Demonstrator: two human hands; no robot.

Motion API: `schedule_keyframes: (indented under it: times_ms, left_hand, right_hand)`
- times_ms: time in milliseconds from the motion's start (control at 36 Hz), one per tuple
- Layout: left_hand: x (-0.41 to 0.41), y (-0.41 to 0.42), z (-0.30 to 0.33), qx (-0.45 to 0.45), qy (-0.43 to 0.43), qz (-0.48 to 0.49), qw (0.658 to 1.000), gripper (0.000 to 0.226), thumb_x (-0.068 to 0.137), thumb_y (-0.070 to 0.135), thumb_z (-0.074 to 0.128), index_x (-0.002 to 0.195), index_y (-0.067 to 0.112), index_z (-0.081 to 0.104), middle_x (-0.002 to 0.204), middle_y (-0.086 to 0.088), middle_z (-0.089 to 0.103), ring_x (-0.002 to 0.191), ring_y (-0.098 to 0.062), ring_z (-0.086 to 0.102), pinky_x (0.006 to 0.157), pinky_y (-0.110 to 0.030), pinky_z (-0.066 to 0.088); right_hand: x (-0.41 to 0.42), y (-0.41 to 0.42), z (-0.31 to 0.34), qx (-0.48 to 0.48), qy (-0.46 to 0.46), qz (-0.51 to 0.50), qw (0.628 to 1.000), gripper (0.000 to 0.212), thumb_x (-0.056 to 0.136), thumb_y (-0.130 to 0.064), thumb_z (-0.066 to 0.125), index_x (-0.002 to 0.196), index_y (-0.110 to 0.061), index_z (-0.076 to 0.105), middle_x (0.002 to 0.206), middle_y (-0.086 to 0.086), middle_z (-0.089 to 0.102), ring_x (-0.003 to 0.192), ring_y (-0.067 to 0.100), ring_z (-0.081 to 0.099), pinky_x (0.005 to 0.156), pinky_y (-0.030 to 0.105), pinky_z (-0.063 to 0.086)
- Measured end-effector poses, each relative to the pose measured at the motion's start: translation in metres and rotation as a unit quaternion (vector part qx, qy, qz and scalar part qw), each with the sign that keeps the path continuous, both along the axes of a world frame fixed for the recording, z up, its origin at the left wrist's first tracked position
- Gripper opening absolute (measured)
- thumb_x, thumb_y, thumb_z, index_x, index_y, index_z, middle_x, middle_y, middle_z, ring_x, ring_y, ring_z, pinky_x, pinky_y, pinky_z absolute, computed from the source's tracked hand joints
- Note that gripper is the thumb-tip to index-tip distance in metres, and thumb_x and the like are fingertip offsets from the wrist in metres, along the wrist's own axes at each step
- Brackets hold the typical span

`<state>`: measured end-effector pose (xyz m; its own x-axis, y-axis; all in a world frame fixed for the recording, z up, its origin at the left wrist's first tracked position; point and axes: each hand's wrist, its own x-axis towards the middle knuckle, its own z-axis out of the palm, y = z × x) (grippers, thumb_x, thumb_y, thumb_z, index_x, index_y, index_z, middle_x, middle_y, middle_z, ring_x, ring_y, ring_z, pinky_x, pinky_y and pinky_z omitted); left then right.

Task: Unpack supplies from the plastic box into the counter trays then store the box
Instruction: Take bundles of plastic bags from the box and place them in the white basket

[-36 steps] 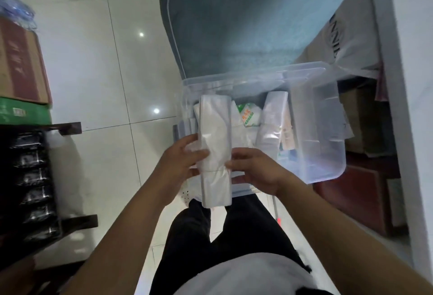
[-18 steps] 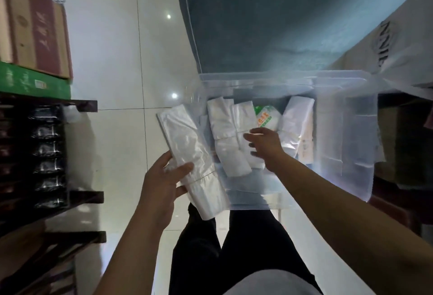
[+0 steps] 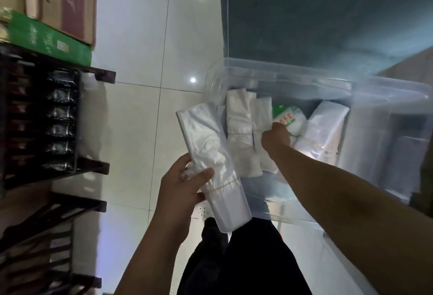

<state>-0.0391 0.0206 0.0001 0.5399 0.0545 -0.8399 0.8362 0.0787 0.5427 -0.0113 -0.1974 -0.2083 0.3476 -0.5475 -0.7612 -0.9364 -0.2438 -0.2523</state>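
I see a dim, soft frame: ceiling lights glare off the floor tiles (image 3: pixel 140 37), edges bend, lower left is murky.

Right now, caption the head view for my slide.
Left hand holds a bag bundle; right hand reaches into the clear plastic box.

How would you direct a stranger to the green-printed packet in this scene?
Find the clear plastic box. Inside, the right hand reaches among white bundles. The green-printed packet lies just beyond its fingers, the only item bearing green.
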Motion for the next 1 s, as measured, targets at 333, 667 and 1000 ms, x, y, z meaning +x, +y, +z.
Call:
schedule_keyframes:
  times_ms: [333,667,1000]
  left_hand:
    - [0.012,0.013,0.053,-0.059,-0.021,-0.022,0.998,0.036,0.086,-0.001,0.066,0.117,0.018,0.069,0.107,-0.004,0.075,0.093,-0.020,0.071,0.069,-0.035,0.057]
    - [0.001,0.049,0.129,-0.164,-0.112,-0.228,0.953,0.044,0.076,0.012,0.076,0.119,0.022,0.069,0.119,-0.012,0.070,0.102,-0.029,0.069,0.085,-0.052,0.057]
    - [-0.056,0.078,0.185,-0.186,-0.185,-0.365,0.893,0.047,0.081,0.005,0.077,0.121,0.028,0.069,0.120,-0.011,0.068,0.097,-0.028,0.072,0.071,-0.039,0.061]
  right_hand:
    - [-0.042,-0.029,0.140,0.131,-0.136,-0.077,0.979,0.034,0.086,-0.001,0.061,0.119,-0.007,0.068,0.104,0.010,0.071,0.090,0.030,0.065,0.073,0.033,0.049]
    - [-0.092,0.052,0.317,0.382,-0.276,-0.113,0.875,0.039,0.087,0.005,0.060,0.121,-0.013,0.067,0.112,0.019,0.071,0.092,0.029,0.069,0.075,0.045,0.058]
    - [-0.218,0.159,0.395,0.321,-0.443,-0.237,0.803,0.040,0.083,-0.016,0.057,0.122,-0.014,0.066,0.113,0.015,0.068,0.096,0.033,0.063,0.080,0.049,0.051]
